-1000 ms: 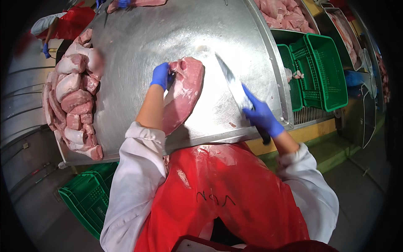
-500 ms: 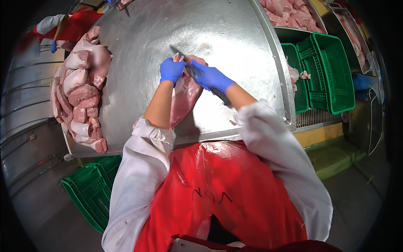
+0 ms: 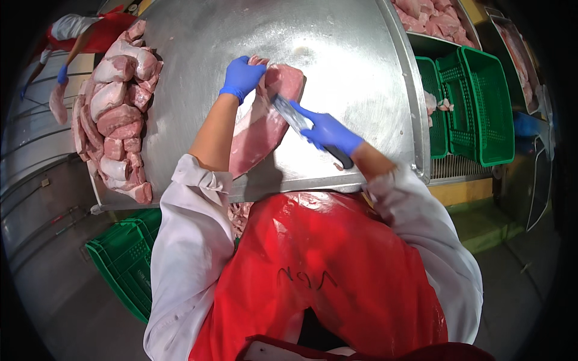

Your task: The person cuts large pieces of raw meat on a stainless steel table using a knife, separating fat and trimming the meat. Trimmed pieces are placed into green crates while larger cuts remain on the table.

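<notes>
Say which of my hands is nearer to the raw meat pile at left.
Left: the left hand is right of the raw meat pile; the right hand is farther right.

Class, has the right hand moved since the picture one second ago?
Yes: the right hand is now farther left, away from the table's right rim.

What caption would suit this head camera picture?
Left hand gripping raw meat, right hand holding a knife to it, over a metal table.
</notes>
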Available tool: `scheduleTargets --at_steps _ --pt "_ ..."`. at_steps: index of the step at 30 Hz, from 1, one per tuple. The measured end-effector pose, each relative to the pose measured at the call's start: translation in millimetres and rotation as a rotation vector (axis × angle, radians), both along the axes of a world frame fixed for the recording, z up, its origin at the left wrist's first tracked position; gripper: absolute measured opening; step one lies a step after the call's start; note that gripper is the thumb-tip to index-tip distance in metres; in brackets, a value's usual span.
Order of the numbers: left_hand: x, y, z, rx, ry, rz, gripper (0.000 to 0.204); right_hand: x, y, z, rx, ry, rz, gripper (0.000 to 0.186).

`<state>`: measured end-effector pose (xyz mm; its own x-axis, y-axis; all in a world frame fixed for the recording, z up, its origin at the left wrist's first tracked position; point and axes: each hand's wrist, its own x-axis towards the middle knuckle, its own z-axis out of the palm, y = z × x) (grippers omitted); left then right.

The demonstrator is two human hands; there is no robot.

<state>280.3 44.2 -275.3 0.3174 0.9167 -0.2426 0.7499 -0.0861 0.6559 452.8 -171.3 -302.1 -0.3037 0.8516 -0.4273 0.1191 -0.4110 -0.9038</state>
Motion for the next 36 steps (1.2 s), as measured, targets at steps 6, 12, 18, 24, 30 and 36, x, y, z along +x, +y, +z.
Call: scheduleTargets --at_steps 6,12,18,24,30,36 --pt "0 3 15 -0.151 -0.087 0.079 0.039 -22 25 -4 0.036 -0.061 0.024 0.071" --pt "-11 8 7 -0.286 -0.296 0.102 0.034 -28 19 13 0.070 -0.114 0.037 0.066" --pt "-29 18 22 -0.291 -0.288 0.191 0.019 -44 -17 10 0.011 -0.095 0.086 0.070" --pt "-19 9 41 -0.308 -0.388 0.085 0.021 -79 43 -10 0.059 -0.003 -0.076 0.072" --pt "-55 19 61 -0.219 -0.448 0.096 0.018 -97 -44 1 0.137 -0.027 -0.015 0.077" --pt "-34 -19 136 -0.071 -0.068 -0.134 0.020 -129 21 -2 0.180 -0.195 -0.141 0.074"
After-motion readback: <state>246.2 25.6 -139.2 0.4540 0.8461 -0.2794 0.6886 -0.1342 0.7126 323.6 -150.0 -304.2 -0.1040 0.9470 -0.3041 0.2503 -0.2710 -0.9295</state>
